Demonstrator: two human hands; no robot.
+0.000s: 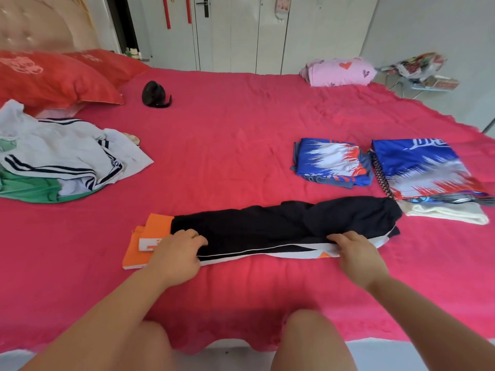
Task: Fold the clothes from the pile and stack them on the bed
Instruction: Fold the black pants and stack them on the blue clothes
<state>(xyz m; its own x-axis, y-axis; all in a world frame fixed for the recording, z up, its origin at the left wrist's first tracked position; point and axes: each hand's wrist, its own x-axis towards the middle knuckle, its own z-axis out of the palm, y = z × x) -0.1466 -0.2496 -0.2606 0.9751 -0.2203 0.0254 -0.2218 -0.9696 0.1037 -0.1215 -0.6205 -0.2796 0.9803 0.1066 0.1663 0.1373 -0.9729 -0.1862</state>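
A black garment (281,223) with orange cuffs and a white stripe lies stretched out sideways on the pink bed (227,143), folded lengthwise. My left hand (175,253) grips its near edge by the orange end. My right hand (356,253) grips the near edge by the white stripe at the other end. The unfolded pile (61,162) of white, navy-striped and green clothes sits at the left. Two folded stacks lie at the right: a small blue-white one (332,163) and a larger stack (428,175) with a blue-white-red top over a cream piece.
Red pillows (53,76) lie at the far left by the headboard. A small black object (155,95) sits beyond the middle. A folded pink cloth with hearts (337,72) lies at the far edge. White wardrobe doors stand behind. My knees are at the bed's near edge.
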